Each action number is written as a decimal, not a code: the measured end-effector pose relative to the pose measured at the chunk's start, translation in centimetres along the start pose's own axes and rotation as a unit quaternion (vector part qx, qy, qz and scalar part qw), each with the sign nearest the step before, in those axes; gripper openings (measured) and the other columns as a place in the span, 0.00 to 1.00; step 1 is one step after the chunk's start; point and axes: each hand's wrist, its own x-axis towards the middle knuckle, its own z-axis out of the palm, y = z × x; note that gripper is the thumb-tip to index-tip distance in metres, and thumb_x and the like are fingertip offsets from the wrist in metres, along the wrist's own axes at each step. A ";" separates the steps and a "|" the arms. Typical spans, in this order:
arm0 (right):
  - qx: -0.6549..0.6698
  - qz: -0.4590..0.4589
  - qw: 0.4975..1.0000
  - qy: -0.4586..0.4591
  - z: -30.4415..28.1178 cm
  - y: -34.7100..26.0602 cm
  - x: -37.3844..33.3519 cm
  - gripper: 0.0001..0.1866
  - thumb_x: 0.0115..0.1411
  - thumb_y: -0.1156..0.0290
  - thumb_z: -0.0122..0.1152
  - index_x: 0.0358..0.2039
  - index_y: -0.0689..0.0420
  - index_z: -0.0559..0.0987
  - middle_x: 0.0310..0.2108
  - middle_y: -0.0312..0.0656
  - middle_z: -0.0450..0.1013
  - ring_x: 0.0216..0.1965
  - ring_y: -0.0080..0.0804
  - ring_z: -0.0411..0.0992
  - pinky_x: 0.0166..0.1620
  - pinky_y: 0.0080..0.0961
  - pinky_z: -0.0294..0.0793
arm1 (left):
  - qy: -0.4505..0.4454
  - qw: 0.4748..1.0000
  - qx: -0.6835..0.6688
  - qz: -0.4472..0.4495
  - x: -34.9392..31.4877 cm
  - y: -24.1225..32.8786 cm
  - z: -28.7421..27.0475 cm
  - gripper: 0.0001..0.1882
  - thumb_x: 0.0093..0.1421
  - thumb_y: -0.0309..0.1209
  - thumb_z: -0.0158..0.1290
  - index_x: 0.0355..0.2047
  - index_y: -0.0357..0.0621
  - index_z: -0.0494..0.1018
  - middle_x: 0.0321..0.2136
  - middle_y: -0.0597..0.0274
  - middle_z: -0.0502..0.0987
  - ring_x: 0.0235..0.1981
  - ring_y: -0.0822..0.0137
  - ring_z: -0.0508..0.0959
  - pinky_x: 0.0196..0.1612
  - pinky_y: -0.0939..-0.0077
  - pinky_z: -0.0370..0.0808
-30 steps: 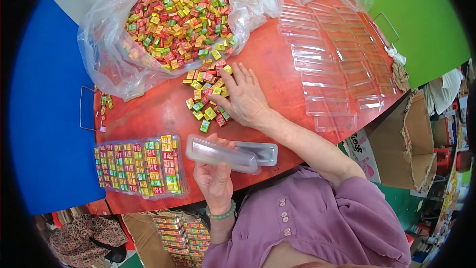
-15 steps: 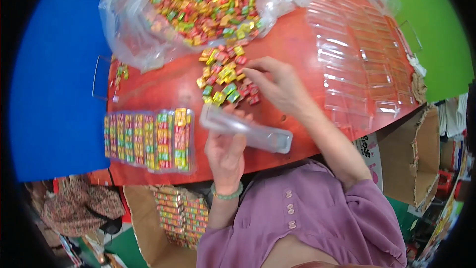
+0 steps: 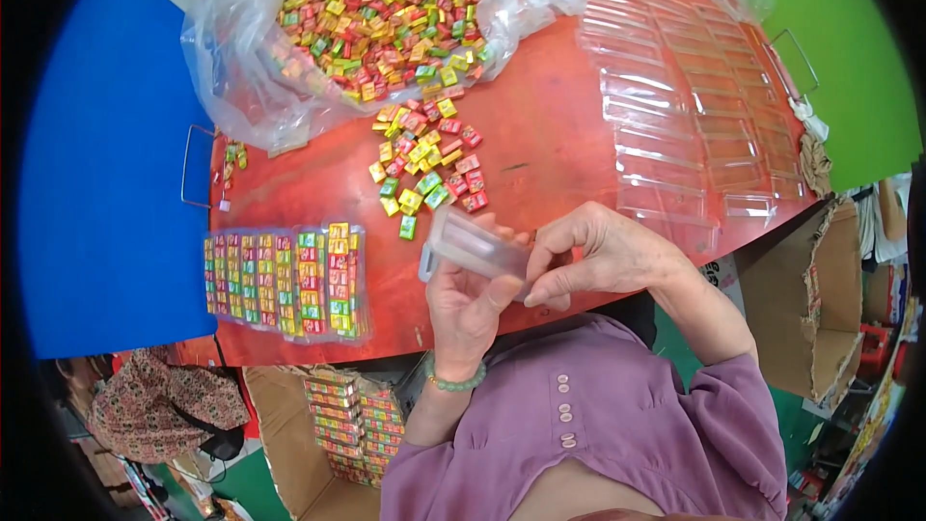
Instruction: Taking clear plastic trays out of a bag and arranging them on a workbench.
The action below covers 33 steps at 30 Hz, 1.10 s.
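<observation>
My left hand (image 3: 461,316), wearing a green bead bracelet (image 3: 457,376), grips a long clear plastic tray (image 3: 479,246) from below, tilted above the near edge of the red table (image 3: 535,150). At the tray's right end my right hand (image 3: 608,253) has its thumb and fingers pinched together. What lies between those fingertips, if anything, is hidden. Just beyond the tray lies a loose heap of small wrapped candies (image 3: 422,156) in red, yellow, green and orange. To the left, several filled trays (image 3: 280,280) stand side by side, packed with the same candies.
A large clear bag (image 3: 231,58) spills wrapped candies (image 3: 386,19) at the far side. Rows of unfilled clear trays (image 3: 666,106) cover the right. Below the table stand a carton (image 3: 280,425) of packed candies at left and another carton (image 3: 796,309) at right.
My right hand has come from the candy heap down to the tray's right end. The tray has tilted and turned in my left hand. The view has shifted slightly.
</observation>
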 end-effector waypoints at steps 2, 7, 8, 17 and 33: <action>0.083 0.000 0.996 -0.029 -0.6 1.2 -0.3 0.06 0.53 0.75 0.67 0.29 0.65 0.81 0.23 0.36 0.75 0.25 0.20 0.72 0.32 0.20 0.72 | -0.021 1.000 0.002 0.001 0.1 -0.1 0.4 0.33 0.53 0.23 0.62 0.58 0.35 0.61 0.50 0.55 0.71 0.52 0.60 0.73 0.57 0.64 0.69; 0.089 0.018 0.995 -0.033 -2.1 1.0 -1.3 0.06 0.55 0.75 0.64 0.30 0.64 0.81 0.24 0.36 0.76 0.27 0.20 0.72 0.34 0.21 0.72 | -0.028 0.998 -0.002 -0.051 0.9 -0.4 1.2 0.32 0.53 0.20 0.60 0.57 0.35 0.60 0.49 0.55 0.71 0.53 0.61 0.72 0.58 0.65 0.68; 0.021 0.002 1.000 -0.009 -2.5 0.6 -1.4 0.06 0.56 0.74 0.63 0.30 0.64 0.80 0.25 0.38 0.76 0.28 0.23 0.73 0.34 0.23 0.72 | -0.032 0.998 -0.003 -0.047 1.2 -0.5 1.4 0.32 0.53 0.20 0.60 0.57 0.35 0.60 0.49 0.55 0.71 0.53 0.61 0.72 0.58 0.65 0.68; -0.591 -0.215 0.716 0.303 -8.3 0.8 2.9 0.05 0.52 0.76 0.57 0.28 0.59 0.70 0.27 0.44 0.65 0.31 0.41 0.68 0.37 0.37 0.68 | 0.049 0.994 -0.059 -0.076 2.9 -0.8 1.8 0.30 0.55 0.18 0.58 0.58 0.36 0.60 0.50 0.56 0.70 0.54 0.59 0.71 0.59 0.64 0.68; -0.795 -0.110 0.547 0.239 -12.6 3.1 7.9 0.03 0.49 0.73 0.55 0.26 0.56 0.76 0.28 0.41 0.72 0.36 0.34 0.71 0.49 0.34 0.64 | 0.043 0.993 -0.066 -0.085 3.8 -1.5 1.8 0.31 0.56 0.18 0.57 0.59 0.36 0.59 0.51 0.56 0.69 0.55 0.60 0.70 0.59 0.64 0.68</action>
